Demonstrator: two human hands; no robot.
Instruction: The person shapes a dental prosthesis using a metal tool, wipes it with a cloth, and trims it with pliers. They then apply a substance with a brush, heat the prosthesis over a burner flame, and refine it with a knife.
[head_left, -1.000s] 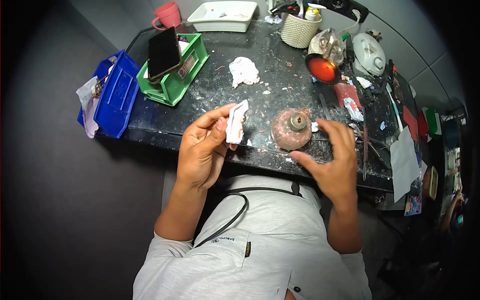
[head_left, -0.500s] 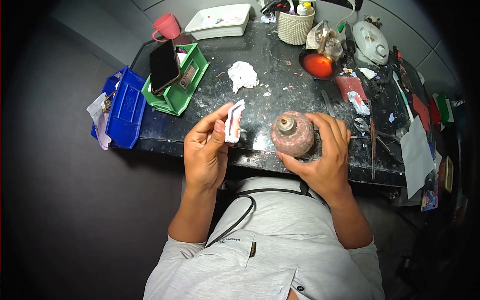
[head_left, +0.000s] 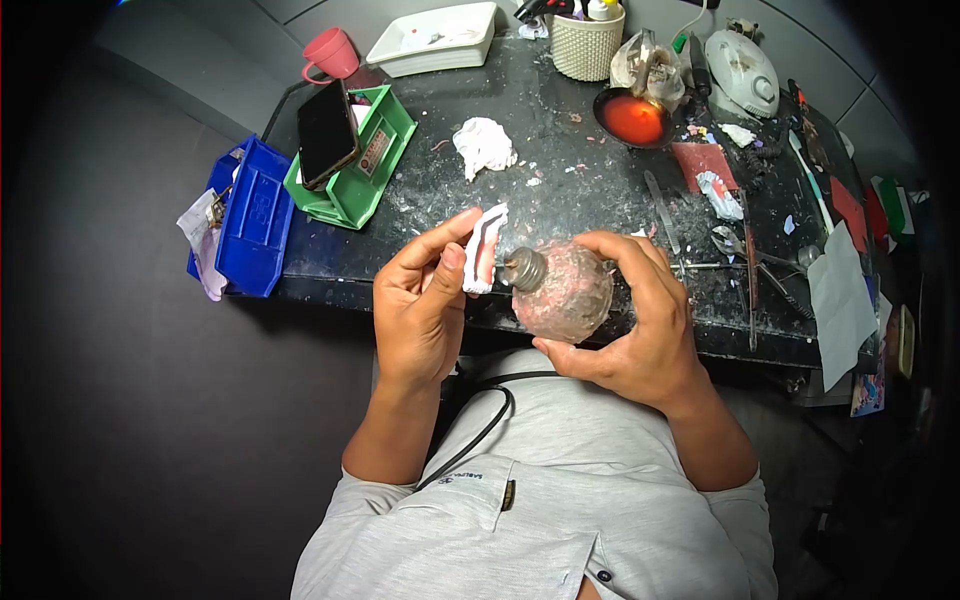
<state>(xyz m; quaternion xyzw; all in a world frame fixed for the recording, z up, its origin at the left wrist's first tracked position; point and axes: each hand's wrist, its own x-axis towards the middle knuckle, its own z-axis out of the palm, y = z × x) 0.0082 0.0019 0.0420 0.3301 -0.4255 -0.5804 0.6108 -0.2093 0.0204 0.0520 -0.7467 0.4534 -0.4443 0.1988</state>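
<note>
Between the thumb and fingers of my left hand [head_left: 425, 305] is a small white piece [head_left: 484, 250] with a pink face and a dark stripe, held upright; its exact kind I cannot make out. My right hand [head_left: 640, 320] is wrapped round a spirit lamp [head_left: 565, 295], a round, pink-smeared glass body with a metal neck. The lamp is tilted left, its wick end close beside the white piece. I cannot see a flame. Both hands are above the front edge of the black worktable [head_left: 420, 235].
Crumpled white tissue [head_left: 484, 147] lies behind my hands. To the left are a green bin [head_left: 345, 200] with a phone [head_left: 327, 135] on it and a blue bin [head_left: 255, 220]. A dish of red liquid [head_left: 632, 120], pliers [head_left: 765, 260] and a knife [head_left: 661, 210] lie right.
The spirit lamp has moved left and tipped from upright toward the white piece. My left hand has shifted slightly right, turning the piece a little.
</note>
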